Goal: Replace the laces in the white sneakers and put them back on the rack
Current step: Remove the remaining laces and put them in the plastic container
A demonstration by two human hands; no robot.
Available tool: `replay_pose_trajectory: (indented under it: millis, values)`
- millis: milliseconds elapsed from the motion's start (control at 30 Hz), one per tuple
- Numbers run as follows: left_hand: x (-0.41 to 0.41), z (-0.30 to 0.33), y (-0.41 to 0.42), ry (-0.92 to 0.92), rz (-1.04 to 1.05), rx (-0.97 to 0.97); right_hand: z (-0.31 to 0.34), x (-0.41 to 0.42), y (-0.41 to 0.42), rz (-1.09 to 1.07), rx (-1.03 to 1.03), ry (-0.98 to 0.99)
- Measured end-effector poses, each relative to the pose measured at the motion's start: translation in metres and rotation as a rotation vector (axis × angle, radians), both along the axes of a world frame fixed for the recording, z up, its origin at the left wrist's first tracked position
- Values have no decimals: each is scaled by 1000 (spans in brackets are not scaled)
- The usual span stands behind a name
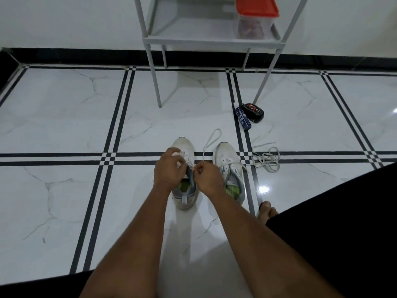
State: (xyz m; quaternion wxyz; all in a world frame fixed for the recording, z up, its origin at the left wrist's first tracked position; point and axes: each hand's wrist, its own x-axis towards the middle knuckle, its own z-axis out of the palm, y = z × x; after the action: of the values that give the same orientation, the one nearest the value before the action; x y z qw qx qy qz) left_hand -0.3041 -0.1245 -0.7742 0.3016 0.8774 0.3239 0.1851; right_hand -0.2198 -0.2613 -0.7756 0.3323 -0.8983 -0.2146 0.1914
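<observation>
Two white sneakers stand side by side on the tiled floor, toes pointing away from me. My left hand (168,167) curls over the tongue and eyelets of the left sneaker (184,197), gripping it. My right hand (207,176) pinches a white lace (211,138) at that shoe's eyelets; the lace runs forward in a loop on the floor between the shoes. The right sneaker (228,160) has a lace threaded through it. A loose tangled lace (266,159) lies on the floor to its right.
A grey metal shoe rack (212,39) stands ahead against the wall, holding a clear box with a red lid (256,9). A blue bottle (243,118) and a black shoe-polish container (254,111) lie by the rack's right leg. My bare foot (267,210) rests at right.
</observation>
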Motion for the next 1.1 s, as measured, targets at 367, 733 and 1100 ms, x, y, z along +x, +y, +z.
replay_pose_trajectory:
  millis: [367, 733, 1100]
  values:
    - [-14, 18, 2, -70, 192, -200, 5, 0, -2, 26, -101, -25]
    - [-9, 14, 6, -189, 428, 163, 11, -2, -2, 35, -143, -54]
    - [-30, 14, -1, -32, 502, -18, 9, -3, 0, 5, -71, 25]
